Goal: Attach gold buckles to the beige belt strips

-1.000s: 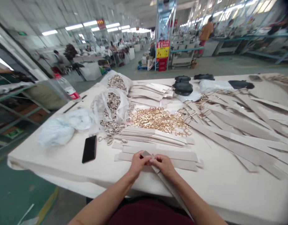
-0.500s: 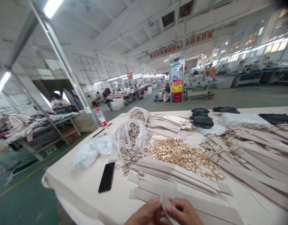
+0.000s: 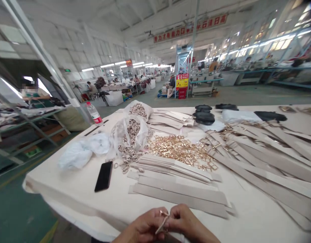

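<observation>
From afar I am pinching a beige strip [image 3: 161, 226] and what looks like a gold buckle [image 3: 163, 213] between fingertips of my left hand [image 3: 147, 223] and right hand [image 3: 184, 221], presumably steadying both, by the table [image 3: 120, 199], with flat strips [image 3: 180, 192] lying just beyond, apparently for easy reach.
</observation>
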